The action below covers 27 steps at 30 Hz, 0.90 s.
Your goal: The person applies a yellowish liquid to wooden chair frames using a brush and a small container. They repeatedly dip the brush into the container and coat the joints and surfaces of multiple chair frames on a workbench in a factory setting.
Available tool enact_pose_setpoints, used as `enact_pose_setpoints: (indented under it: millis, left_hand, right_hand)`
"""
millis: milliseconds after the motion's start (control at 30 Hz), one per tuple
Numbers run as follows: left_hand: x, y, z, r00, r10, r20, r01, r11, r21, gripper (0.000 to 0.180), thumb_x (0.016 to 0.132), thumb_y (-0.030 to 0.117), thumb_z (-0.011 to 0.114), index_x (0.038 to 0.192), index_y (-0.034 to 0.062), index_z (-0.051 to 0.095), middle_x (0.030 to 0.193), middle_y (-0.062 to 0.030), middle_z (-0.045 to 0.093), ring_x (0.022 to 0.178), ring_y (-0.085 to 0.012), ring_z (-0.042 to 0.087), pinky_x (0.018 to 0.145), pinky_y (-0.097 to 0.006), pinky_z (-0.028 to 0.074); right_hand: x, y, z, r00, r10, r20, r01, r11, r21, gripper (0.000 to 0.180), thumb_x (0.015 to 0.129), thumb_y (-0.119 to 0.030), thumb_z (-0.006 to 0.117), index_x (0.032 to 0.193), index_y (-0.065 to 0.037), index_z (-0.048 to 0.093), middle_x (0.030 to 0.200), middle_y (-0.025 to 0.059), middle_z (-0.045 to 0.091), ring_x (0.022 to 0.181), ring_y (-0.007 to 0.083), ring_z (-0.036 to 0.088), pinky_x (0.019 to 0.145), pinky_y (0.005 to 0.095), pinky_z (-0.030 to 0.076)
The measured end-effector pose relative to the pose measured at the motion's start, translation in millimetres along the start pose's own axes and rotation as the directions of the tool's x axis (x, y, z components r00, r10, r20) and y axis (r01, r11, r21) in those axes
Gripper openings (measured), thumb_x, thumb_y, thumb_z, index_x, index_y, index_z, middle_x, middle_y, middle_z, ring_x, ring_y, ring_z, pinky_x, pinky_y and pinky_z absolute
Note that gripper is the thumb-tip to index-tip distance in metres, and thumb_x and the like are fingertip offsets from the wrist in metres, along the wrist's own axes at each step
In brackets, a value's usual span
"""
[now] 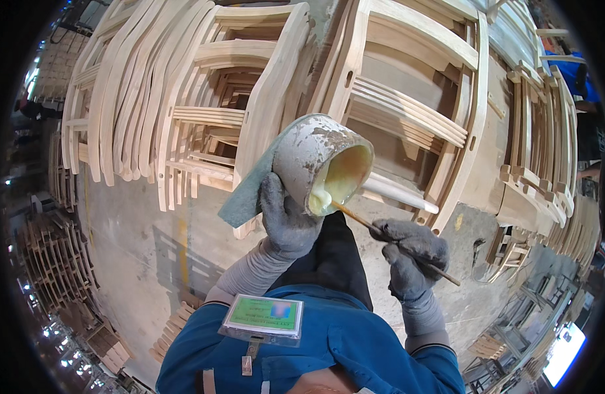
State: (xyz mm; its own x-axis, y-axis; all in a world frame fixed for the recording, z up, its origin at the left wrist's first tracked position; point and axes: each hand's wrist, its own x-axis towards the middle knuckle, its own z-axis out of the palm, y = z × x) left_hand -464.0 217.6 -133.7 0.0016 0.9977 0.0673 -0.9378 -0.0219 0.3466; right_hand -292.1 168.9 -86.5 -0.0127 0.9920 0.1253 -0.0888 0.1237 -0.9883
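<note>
At the lower left of the round, chipped white pot [301, 152]: grey-gloved left hand [286, 222], grasping it, flat grey-green pad [245, 192] alongside.
Right of the pot: grey-gloved right hand [413, 253], gripping a thin brown wooden stick [358, 218], tip at the mouth.
Cream-coloured paste [320, 199]: inside the pot; a steady, shallow tilt should limit spills.

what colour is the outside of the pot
Whitish pot with brown patches; head view shows it best.

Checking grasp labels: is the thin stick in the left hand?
No, the right hand grips the thin stick; the left hand holds the white pot.
</note>
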Motion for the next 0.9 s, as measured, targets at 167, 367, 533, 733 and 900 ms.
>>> enact_pose_setpoints:
  millis: [167,367,533,733,900]
  left_hand:
    - [6,-4,-14,0.965,-0.099,-0.243,0.067,0.988,-0.136,0.046,0.093,0.042,0.038,0.130,0.0143,0.041,0.128,-0.0067,0.046,0.119,-0.0229,0.045,0.100,-0.039,0.038]
    - [20,-4,-14,0.895,-0.176,-0.409,0.216,0.975,0.053,0.046,0.093,0.040,0.040,0.129,0.0120,0.041,0.128,-0.0067,0.046,0.120,-0.0230,0.043,0.098,-0.041,0.039]
    - [27,20,-24,0.912,-0.131,-0.389,0.147,0.989,0.013,0.044,0.093,0.034,0.042,0.131,0.0119,0.038,0.131,-0.0089,0.043,0.120,-0.0236,0.043,0.095,-0.042,0.045]
    - [25,42,-62,0.941,-0.011,-0.339,0.118,0.948,0.295,0.045,0.091,0.023,0.046,0.134,0.0127,0.034,0.134,-0.0098,0.037,0.122,-0.0235,0.040,0.096,-0.040,0.045]
    - [21,49,-77,0.937,0.134,-0.323,0.057,0.852,0.520,0.045,0.090,0.023,0.046,0.132,0.0121,0.035,0.132,-0.0118,0.038,0.119,-0.0263,0.044,0.097,-0.041,0.045]
  right_hand:
    - [3,5,16,0.967,0.064,-0.248,0.027,0.937,0.349,0.016,0.079,-0.001,0.062,0.095,0.003,0.061,0.096,0.0218,0.062,0.085,0.0273,0.063,0.073,0.0377,0.054]
    - [24,10,-25,0.813,0.212,-0.541,0.019,0.920,0.390,0.018,0.086,-0.002,0.051,0.102,0.004,0.046,0.097,0.0205,0.058,0.089,0.0303,0.062,0.073,0.0413,0.056]
    - [62,5,-116,0.678,-0.186,-0.712,0.107,0.982,-0.155,0.009,0.087,-0.006,0.055,0.091,0.003,0.055,0.084,0.0127,0.062,0.073,0.0181,0.064,0.068,0.0289,0.057]
    - [95,39,-181,0.763,-0.264,-0.591,-0.111,0.847,-0.521,0.010,0.083,-0.006,0.063,0.084,0.002,0.056,0.077,0.0080,0.062,0.066,0.0100,0.058,0.063,0.0238,0.052]
    - [114,59,-199,0.791,-0.346,-0.504,-0.184,0.652,-0.736,0.012,0.082,-0.008,0.065,0.078,0.001,0.058,0.068,0.0052,0.062,0.064,0.0084,0.058,0.060,0.0221,0.049]
